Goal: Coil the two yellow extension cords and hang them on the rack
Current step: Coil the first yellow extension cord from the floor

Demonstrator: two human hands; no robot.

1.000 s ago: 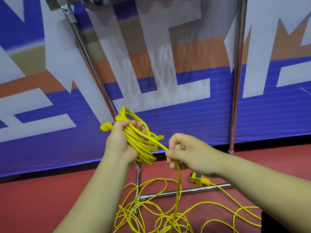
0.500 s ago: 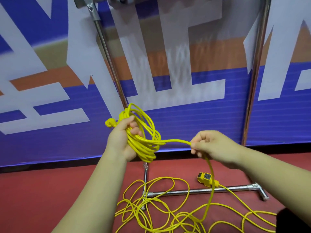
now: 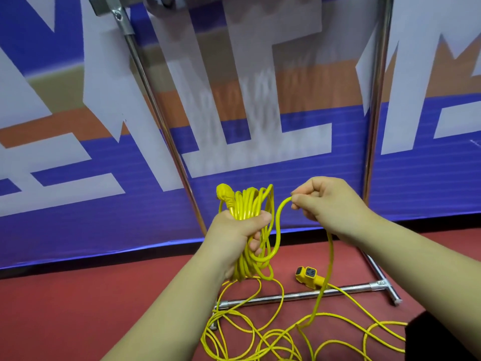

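Note:
My left hand (image 3: 234, 235) grips a bundle of yellow cord coils (image 3: 250, 201), with the plug end (image 3: 224, 192) sticking up at the bundle's top left. My right hand (image 3: 328, 201) pinches the running strand of the same yellow cord (image 3: 279, 212) just right of the coil, a fresh loop hanging between the two hands. From my right hand the strand drops to a loose tangle of yellow cord (image 3: 273, 337) on the red floor. A yellow socket block (image 3: 308, 276) lies on the floor by the rack's base bar. The metal rack (image 3: 161, 121) stands right behind my hands.
The rack's second upright (image 3: 374, 100) rises at the right, and its base bar (image 3: 299, 295) lies across the floor with a T-foot (image 3: 385, 287). A blue, white and orange banner wall (image 3: 78, 217) closes the space behind. A dark object sits at the lower right corner.
My right hand swung out to the right, then came back up beside the coil with a new loop of cord. The left hand turned the bundle so the coils hang downward.

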